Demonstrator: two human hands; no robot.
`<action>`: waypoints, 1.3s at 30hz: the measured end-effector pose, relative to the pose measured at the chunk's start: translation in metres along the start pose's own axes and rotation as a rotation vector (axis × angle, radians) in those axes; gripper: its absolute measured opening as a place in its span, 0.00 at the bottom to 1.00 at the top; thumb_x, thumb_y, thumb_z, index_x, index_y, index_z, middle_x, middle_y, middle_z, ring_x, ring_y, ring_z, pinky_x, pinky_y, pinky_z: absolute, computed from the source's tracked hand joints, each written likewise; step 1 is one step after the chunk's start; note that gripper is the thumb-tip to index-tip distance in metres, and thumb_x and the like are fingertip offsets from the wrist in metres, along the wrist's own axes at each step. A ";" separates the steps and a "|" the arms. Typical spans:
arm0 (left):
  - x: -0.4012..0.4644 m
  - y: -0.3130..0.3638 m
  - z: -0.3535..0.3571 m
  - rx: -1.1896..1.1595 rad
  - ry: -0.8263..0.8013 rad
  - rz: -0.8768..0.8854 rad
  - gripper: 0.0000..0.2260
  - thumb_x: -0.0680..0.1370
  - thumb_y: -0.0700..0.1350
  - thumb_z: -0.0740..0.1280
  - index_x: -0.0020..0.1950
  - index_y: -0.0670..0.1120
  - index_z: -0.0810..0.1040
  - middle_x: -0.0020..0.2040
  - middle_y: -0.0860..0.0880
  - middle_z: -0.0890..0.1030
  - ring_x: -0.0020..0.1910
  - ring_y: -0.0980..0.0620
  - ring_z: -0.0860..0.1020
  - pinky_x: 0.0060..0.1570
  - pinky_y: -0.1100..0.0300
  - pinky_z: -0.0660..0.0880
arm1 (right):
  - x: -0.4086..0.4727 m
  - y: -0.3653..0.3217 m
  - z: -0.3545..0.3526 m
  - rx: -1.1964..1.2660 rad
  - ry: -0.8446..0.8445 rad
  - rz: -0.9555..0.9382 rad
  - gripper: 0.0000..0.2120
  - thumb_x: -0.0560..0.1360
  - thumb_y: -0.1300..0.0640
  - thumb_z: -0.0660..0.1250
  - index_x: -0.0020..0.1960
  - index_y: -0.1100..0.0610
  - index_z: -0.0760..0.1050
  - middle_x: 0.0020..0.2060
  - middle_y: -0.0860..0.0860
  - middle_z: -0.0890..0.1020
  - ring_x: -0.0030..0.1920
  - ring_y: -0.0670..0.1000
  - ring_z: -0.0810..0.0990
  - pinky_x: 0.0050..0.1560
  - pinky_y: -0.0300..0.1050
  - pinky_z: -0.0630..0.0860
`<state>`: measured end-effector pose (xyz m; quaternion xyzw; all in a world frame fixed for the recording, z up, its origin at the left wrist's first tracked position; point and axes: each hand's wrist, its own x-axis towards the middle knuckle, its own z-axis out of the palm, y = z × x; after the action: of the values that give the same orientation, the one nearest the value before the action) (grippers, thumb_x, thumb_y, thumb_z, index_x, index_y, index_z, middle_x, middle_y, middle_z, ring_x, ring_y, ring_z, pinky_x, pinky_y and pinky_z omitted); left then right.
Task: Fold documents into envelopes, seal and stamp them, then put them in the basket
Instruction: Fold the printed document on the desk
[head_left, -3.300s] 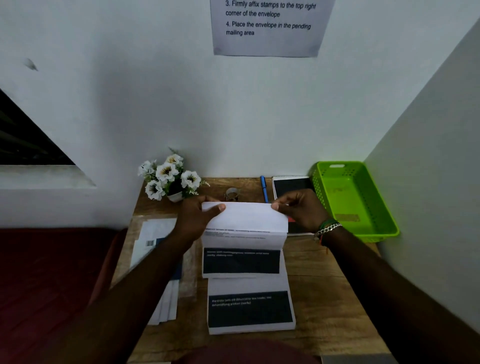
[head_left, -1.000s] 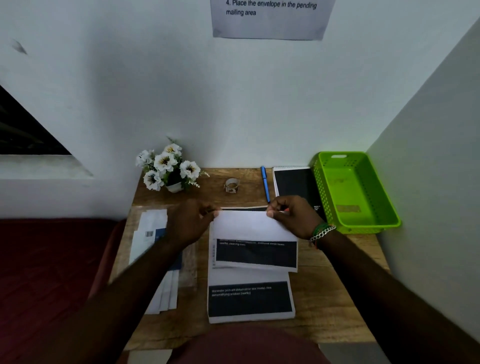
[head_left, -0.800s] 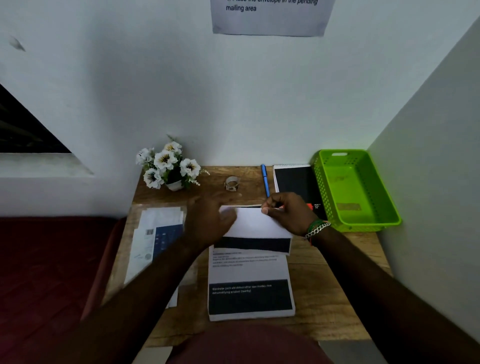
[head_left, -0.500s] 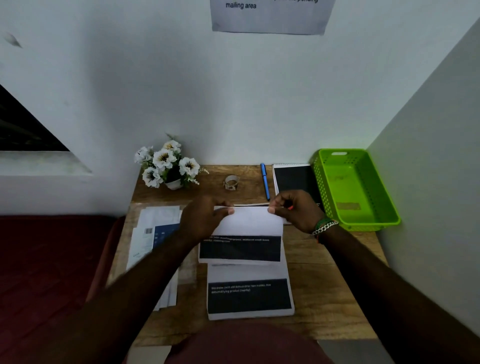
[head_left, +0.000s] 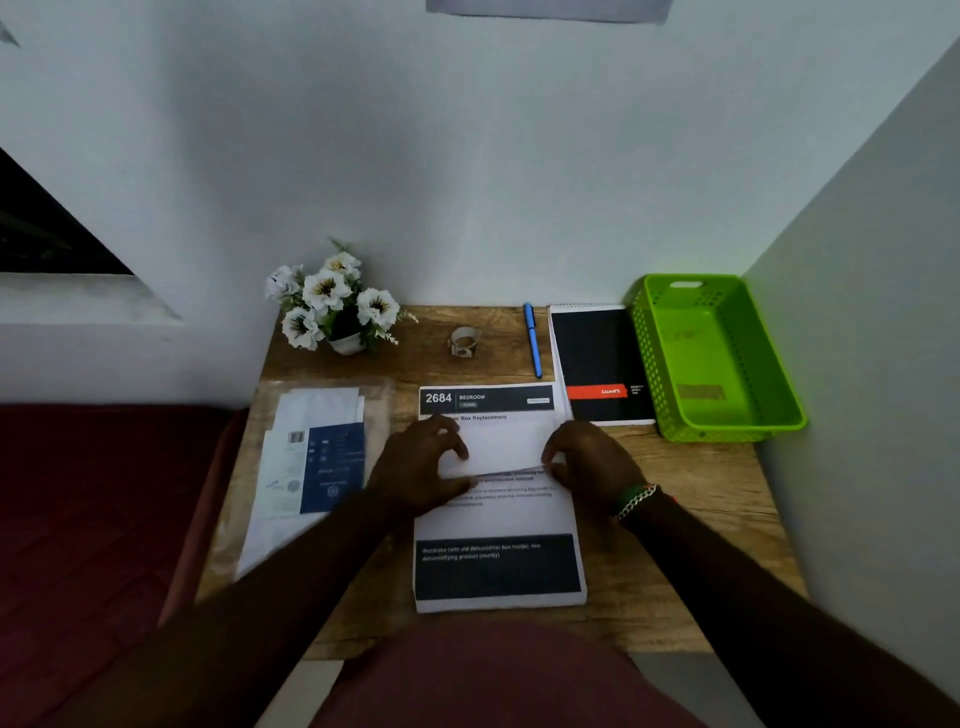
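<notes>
The white folded sheet of paper (head_left: 501, 447) lies on the printed document stack (head_left: 496, 519) at the middle of the wooden counter (head_left: 691, 499). The left hand (head_left: 423, 462) presses its left end with fingers spread fairly flat; the right hand (head_left: 584, 460) pinches its right edge. To crease well, keep both edges aligned and run the fingers firmly along the fold. The green plastic basket (head_left: 774, 410) sits well apart at the right.
</notes>
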<state>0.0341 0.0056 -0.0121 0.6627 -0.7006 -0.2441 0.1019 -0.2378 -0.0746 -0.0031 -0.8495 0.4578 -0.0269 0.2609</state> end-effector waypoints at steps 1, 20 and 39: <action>-0.001 -0.001 0.003 0.021 -0.012 -0.018 0.17 0.72 0.65 0.70 0.56 0.58 0.79 0.70 0.55 0.72 0.70 0.53 0.69 0.66 0.52 0.67 | -0.002 0.000 0.004 -0.026 -0.027 0.002 0.06 0.72 0.54 0.73 0.48 0.47 0.79 0.52 0.47 0.79 0.57 0.48 0.75 0.60 0.45 0.75; 0.008 0.029 0.003 0.134 0.089 -0.093 0.20 0.74 0.65 0.68 0.62 0.60 0.74 0.64 0.58 0.77 0.67 0.53 0.72 0.69 0.41 0.57 | 0.030 -0.034 0.017 0.069 0.036 0.099 0.04 0.78 0.48 0.65 0.51 0.45 0.78 0.49 0.46 0.83 0.54 0.50 0.77 0.61 0.57 0.72; 0.009 -0.007 -0.010 -0.276 0.044 -0.131 0.02 0.78 0.53 0.70 0.49 0.57 0.81 0.48 0.60 0.82 0.48 0.61 0.78 0.51 0.54 0.75 | 0.022 -0.021 0.004 0.236 0.050 0.079 0.03 0.77 0.51 0.70 0.48 0.49 0.80 0.45 0.45 0.83 0.48 0.46 0.79 0.52 0.45 0.76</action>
<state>0.0435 -0.0050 -0.0086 0.6918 -0.6134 -0.3296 0.1911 -0.2075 -0.0813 -0.0005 -0.7933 0.4908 -0.0914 0.3485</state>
